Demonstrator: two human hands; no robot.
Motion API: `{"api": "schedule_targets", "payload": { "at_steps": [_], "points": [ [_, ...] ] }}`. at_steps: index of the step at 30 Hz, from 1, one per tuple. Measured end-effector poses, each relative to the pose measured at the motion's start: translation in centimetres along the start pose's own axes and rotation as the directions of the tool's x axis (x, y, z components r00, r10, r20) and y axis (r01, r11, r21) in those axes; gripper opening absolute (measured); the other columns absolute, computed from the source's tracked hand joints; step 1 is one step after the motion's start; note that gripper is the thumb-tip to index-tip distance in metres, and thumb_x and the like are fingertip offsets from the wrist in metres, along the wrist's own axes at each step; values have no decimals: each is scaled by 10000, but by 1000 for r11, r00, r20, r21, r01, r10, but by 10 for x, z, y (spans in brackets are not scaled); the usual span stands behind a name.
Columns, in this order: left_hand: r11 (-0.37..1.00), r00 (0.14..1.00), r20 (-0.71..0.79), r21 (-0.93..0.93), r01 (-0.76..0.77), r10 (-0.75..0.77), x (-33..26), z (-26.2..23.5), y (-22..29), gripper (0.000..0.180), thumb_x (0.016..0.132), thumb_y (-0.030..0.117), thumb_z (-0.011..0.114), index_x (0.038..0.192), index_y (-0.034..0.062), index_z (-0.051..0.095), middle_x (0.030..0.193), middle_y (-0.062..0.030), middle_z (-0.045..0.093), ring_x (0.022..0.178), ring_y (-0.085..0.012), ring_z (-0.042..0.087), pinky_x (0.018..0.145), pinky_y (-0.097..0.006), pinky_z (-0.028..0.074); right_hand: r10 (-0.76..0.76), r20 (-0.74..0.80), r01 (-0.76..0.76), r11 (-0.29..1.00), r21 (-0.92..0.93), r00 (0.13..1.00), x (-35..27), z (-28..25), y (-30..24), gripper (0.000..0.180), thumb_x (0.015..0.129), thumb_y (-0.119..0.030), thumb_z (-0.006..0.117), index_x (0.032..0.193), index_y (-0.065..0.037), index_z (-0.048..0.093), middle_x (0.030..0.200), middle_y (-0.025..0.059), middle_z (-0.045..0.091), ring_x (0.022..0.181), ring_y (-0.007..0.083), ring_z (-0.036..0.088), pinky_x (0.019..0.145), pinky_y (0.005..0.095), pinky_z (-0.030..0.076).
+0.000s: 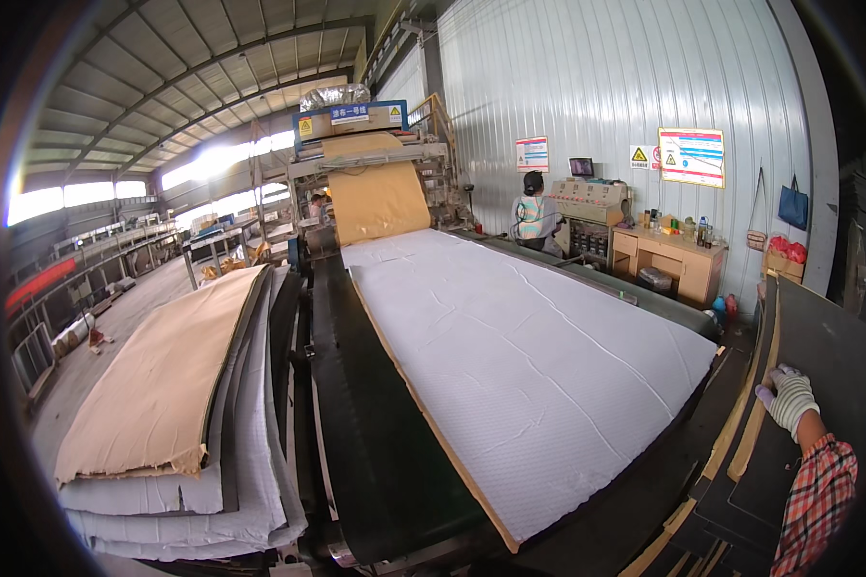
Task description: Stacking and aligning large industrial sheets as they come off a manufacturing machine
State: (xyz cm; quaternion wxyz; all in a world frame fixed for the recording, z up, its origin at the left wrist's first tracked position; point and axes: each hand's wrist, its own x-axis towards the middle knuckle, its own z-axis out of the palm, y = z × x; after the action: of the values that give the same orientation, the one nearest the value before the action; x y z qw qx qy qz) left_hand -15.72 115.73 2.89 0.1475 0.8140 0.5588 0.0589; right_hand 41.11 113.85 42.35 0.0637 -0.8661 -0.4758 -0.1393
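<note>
My right hand [790,396], in a striped knit work glove with a plaid sleeve behind it, is at the right. Its fingers curl over the tan-edged side of a dark grey sheet [837,351], the top one of a stack. My left hand is out of view. In front of me a large white quilted-looking sheet [539,375], creased in several places, lies on a dark conveyor belt [380,442]. Its left edge shows a tan border.
A stack of tan and white sheets [163,375] stands at the left. Tan material [380,197] comes down from a coating machine [351,125] at the far end. A person [534,216] is by a control console [591,200], near a wooden desk [668,255].
</note>
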Motion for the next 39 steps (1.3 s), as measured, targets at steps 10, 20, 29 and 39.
{"api": "schedule_targets", "payload": {
  "at_steps": [10,20,29,39],
  "points": [
    [1000,1000,25,-23,13,-12,0,-3,1,393,783,360,501,1084,128,602,1239,-103,508,1194,-298,399,1001,-443,289,-11,-20,11,1000,6,1000,-1,0,-1,502,823,-381,528,1151,-1,541,1218,223,496,1149,348,456,998,383,326],
    [1000,1000,-23,1,-13,13,-1,-3,2,381,790,353,487,1076,132,606,1213,-111,523,1171,-303,419,986,-443,307,4,-1,-4,1000,8,1000,-2,-3,-4,506,826,-381,525,1161,-2,533,1241,217,480,1162,341,445,998,382,325],
    [1000,999,-34,2,-20,20,0,3,-3,382,777,355,504,1069,132,607,1217,-105,519,1174,-303,415,981,-445,313,15,30,-15,1000,-1,999,-2,-5,-5,516,841,-388,502,1186,-4,517,1263,213,464,1187,330,425,1016,376,301],
    [1000,999,32,3,21,-21,0,-3,2,398,783,360,500,1102,141,593,1244,-91,504,1200,-286,395,996,-440,295,31,50,-30,999,-11,998,-3,-7,-7,533,845,-399,493,1210,-11,502,1282,211,450,1205,330,410,1030,374,287]
  ]
}}
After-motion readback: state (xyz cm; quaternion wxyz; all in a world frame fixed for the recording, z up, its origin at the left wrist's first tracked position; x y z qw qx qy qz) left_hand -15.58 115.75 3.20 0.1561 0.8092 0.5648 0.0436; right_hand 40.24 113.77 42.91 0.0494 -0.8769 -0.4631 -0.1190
